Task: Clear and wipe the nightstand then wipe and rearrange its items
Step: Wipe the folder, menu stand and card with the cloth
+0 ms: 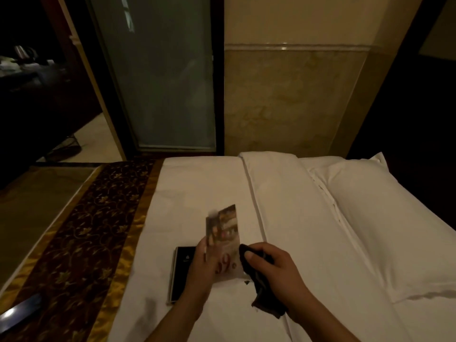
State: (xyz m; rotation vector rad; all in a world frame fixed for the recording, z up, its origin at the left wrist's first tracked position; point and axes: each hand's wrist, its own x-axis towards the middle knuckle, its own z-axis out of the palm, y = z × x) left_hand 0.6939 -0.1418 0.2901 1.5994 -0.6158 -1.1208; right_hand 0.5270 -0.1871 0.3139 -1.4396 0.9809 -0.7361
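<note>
My left hand (201, 270) holds a printed card (225, 233) upright above the white bed sheet (197, 188); the card shows photos and a red number. Pressed against the card's lower right edge is a dark cloth (261, 290), gripped in my right hand (274, 267). A black booklet (181, 272) lies flat on the sheet under my left hand, partly hidden by it. The nightstand is not in view.
A brown and gold bed runner (81, 238) crosses the bed on the left, with a shiny dark flat object (18, 312) lying on it near the bottom left. White pillows (385, 218) sit at the right. A frosted glass door (160, 75) stands beyond the bed.
</note>
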